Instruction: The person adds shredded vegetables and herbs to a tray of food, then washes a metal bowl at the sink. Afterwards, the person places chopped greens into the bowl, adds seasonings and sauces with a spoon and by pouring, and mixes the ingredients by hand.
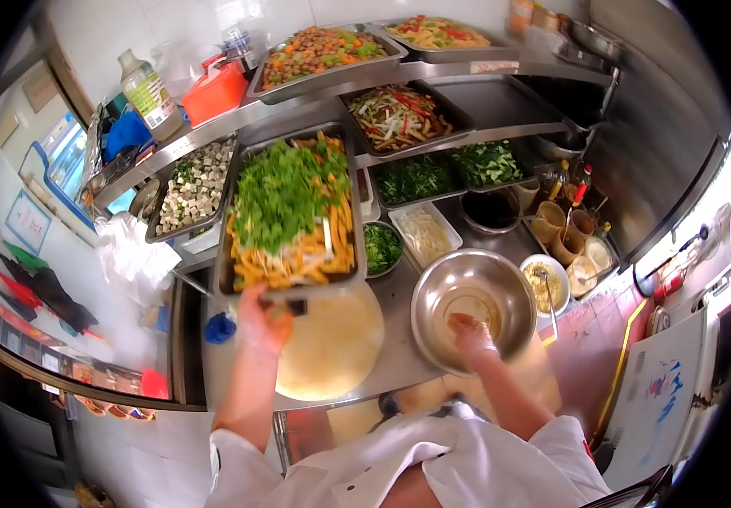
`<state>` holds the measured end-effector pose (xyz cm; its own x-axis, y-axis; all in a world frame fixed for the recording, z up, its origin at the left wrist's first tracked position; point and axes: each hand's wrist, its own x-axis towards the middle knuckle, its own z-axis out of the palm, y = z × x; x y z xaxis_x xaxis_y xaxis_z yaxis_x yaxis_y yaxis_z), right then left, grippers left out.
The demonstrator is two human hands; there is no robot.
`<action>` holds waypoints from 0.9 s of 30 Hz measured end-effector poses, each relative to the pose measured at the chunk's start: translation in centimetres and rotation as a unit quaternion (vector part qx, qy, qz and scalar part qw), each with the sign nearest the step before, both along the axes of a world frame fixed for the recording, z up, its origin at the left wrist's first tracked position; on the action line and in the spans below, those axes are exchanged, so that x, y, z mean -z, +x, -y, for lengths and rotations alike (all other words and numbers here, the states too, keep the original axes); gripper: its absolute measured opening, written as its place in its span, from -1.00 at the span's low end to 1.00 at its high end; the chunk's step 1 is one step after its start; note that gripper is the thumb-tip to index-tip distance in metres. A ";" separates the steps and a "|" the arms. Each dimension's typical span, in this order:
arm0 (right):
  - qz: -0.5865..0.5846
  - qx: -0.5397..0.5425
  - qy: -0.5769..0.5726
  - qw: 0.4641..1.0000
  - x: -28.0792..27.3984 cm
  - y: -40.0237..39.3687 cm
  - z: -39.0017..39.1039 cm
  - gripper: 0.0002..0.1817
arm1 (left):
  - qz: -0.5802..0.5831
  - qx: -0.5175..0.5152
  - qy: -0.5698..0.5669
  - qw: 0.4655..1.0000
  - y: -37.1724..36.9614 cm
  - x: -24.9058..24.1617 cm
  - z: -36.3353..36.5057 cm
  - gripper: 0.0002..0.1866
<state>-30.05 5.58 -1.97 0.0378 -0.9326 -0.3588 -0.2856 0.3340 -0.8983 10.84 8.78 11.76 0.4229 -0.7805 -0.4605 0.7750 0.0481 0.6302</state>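
"Surface first?"

"Steel tabletop (397, 343), shiny. On it, toward the left, a round pale board (330, 347); to its right, a wide metal bowl (513, 292), upright, a little liquid at the bottom."

"Left hand?"

"The left hand (265, 322) is at the near rim of the deep tray (358, 254), which carries golden strips under chopped greens. Grip touches the rim; how tightly it closes, I cannot tell. The tray sits just beyond the board, overlapping its far edge in this view."

"And the right?"

"The right hand (473, 333) is inside the metal bowl, fingers pointing down into it. Spread or pinching, I cannot tell (the tips blur)."

"Neighbours on the tabletop?"

"A white container (448, 222) of pale shreds beyond the bowl, a dark sauce bowl (511, 201) past that, and a small white bowl (563, 275) with a spoon to the right. Blue crumpled item (220, 328) left of the board."

"The room?"

"White tiled wall (331, 12) behind an upper shelf (460, 68), which holds two food trays, a bottle (147, 95) and a red box (213, 91). Glass (120, 334) at left, cloudy. Tiled floor (581, 368) at right, crossed by a yellow line (623, 360)."
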 end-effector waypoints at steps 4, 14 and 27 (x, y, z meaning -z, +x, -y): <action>0.033 0.086 0.063 0.994 0.7 -4.0 -1.2 -0.57 | 0.045 -0.009 -0.014 0.999 0.9 -1.0 8.6 -0.82; -0.239 -0.014 0.070 0.968 7.1 -9.0 3.4 -0.50 | 0.043 -0.006 0.033 0.999 2.1 -3.5 21.7 -0.81; -0.565 -0.334 0.092 0.749 14.1 -7.1 10.9 -0.04 | 0.081 0.330 0.291 0.895 -11.7 24.4 12.8 -0.83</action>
